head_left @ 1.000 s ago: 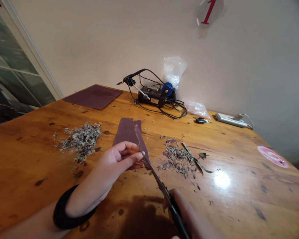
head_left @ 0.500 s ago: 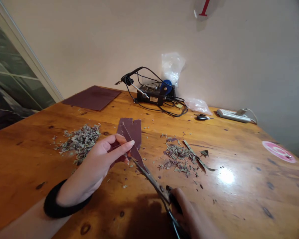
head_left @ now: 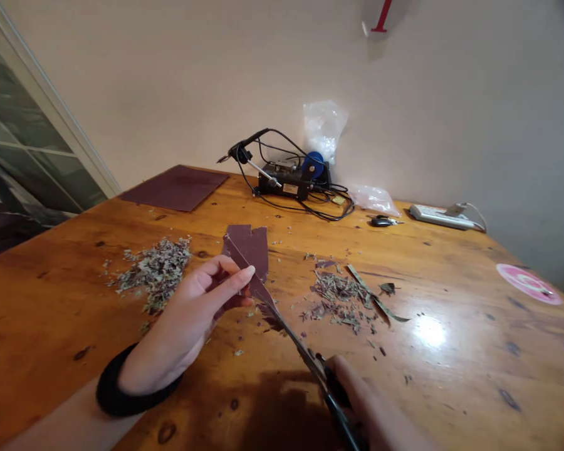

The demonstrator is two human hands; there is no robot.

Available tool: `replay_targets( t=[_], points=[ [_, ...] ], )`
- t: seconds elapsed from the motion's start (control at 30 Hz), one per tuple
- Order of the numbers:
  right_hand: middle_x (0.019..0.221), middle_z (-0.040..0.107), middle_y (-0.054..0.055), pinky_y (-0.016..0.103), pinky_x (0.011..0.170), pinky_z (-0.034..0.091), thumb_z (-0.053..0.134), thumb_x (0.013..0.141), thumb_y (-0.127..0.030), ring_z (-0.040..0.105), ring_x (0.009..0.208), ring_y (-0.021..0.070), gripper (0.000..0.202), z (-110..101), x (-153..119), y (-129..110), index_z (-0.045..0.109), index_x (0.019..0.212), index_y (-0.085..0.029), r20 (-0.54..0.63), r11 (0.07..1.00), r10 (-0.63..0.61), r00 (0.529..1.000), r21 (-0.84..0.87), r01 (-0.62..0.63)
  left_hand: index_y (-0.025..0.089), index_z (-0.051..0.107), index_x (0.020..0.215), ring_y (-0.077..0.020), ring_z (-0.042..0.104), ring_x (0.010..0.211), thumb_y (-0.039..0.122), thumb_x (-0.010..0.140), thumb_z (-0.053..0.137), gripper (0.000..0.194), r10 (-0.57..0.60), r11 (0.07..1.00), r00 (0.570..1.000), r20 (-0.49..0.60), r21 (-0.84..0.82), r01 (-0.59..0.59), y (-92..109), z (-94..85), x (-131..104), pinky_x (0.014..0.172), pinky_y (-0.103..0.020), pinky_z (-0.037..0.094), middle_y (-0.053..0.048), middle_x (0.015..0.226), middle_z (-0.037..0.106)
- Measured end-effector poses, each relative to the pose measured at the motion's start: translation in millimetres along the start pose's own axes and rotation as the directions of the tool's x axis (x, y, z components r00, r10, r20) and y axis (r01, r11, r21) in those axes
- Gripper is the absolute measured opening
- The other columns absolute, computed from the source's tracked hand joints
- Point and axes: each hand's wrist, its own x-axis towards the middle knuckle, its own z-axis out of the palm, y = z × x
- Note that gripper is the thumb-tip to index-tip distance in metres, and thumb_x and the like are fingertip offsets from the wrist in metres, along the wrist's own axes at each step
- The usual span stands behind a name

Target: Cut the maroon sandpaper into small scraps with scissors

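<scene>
Between thumb and fingers, my left hand (head_left: 200, 313) pinches a narrow maroon strip that looks like sandpaper (head_left: 260, 289). It slants down toward the scissors (head_left: 297, 343), whose blades are closed together at its lower end. My right hand (head_left: 364, 401) is wrapped round their black handles, its fingers partly hidden and blurred. Just behind my left hand lies a larger maroon sandpaper piece (head_left: 258, 250) with a notched far edge. To the left is a heap of fine grey shreds (head_left: 153, 272). A looser pile of cut slivers (head_left: 341, 291) is on the right.
A black soldering station (head_left: 284, 178) with cables stands at the back, near plastic bags (head_left: 373, 199). The large maroon sheet (head_left: 176, 188) lies back left. Keys (head_left: 383, 222), a power strip (head_left: 442, 217) and a pink round sticker (head_left: 529, 283) are on the right.
The scissor blades have closed from slightly apart. The strip and both hands have shifted slightly; my left hand is a little farther right.
</scene>
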Motion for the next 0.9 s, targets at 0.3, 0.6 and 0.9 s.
replay_targets(
  t=[0.3,0.6,0.9],
  points=[
    [0.070,0.062,0.000,0.027,0.051,0.047,0.085,0.061,-0.056,0.052,0.057,0.0167,0.058,1.2,-3.3,4.8,0.061,0.102,-0.022,-0.066,1.000,-0.024,0.998,0.015,0.025,0.020,0.064,0.067,-0.0095,0.063,0.061,0.037,0.065,0.093,0.033,0.000,1.000,1.000,-0.003,-0.027,0.000,-1.4,-3.3,-1.7,0.060,-0.017,0.053,0.006,0.066,0.067],
    [0.058,0.064,0.001,0.033,0.051,0.054,0.078,0.065,-0.049,0.061,0.052,0.0250,0.062,3.9,3.4,15.2,0.064,0.119,-0.023,-0.114,0.999,-0.030,0.993,-0.043,0.026,0.020,0.065,0.064,-0.0085,0.061,0.058,0.037,0.065,0.094,0.034,0.031,1.000,0.999,-0.008,0.001,-0.031,2.1,0.2,-2.8,0.058,-0.016,0.052,0.007,0.063,0.066],
    [0.060,0.067,0.000,0.026,0.049,0.048,0.065,0.083,-0.033,0.066,0.056,0.0225,0.025,5.6,4.8,15.3,0.068,0.107,-0.026,-0.191,0.988,-0.069,0.979,-0.148,0.041,0.019,0.063,0.058,-0.0065,0.059,0.053,0.033,0.057,0.096,0.036,0.045,0.999,0.997,-0.063,-0.024,-0.046,4.7,3.1,-3.1,0.052,-0.012,0.050,0.008,0.057,0.065]
  ],
)
